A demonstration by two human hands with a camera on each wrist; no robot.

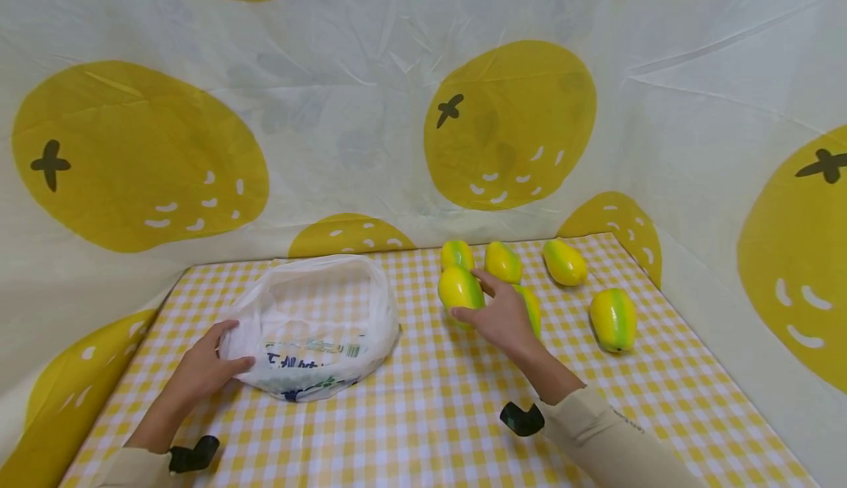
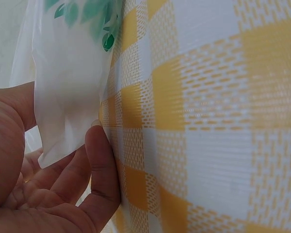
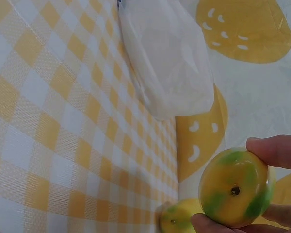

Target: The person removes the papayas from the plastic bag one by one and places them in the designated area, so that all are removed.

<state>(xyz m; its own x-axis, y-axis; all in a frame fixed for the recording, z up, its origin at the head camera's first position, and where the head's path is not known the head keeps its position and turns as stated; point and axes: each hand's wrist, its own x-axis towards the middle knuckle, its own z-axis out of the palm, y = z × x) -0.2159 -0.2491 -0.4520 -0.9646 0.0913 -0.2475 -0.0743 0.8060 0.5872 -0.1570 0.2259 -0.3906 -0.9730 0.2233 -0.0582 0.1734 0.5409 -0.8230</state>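
A white plastic bag [image 1: 380, 311] with printed lettering stands open-mouthed on the left part of the table. My left hand [image 1: 208, 367] holds its left side, the bag's edge lying between thumb and curled fingers; in the left wrist view the bag [image 2: 72, 92] hangs over the palm. My right hand [image 1: 506, 319] grips a glossy yellow fruit with green stripes [image 1: 459, 287] between thumb and fingers. In the right wrist view this fruit [image 3: 233, 189] is off the table. Another such fruit [image 1: 532, 310] is partly hidden behind the right hand.
More yellow-green fruits lie around: one behind the held fruit [image 1: 456, 253], one beside it [image 1: 503, 262], one farther right [image 1: 565, 262] and one near the right edge [image 1: 613, 319]. A checked cloth [image 1: 410, 414] covers the table. A fruit-patterned curtain [image 1: 357, 142] closes off the back and sides.
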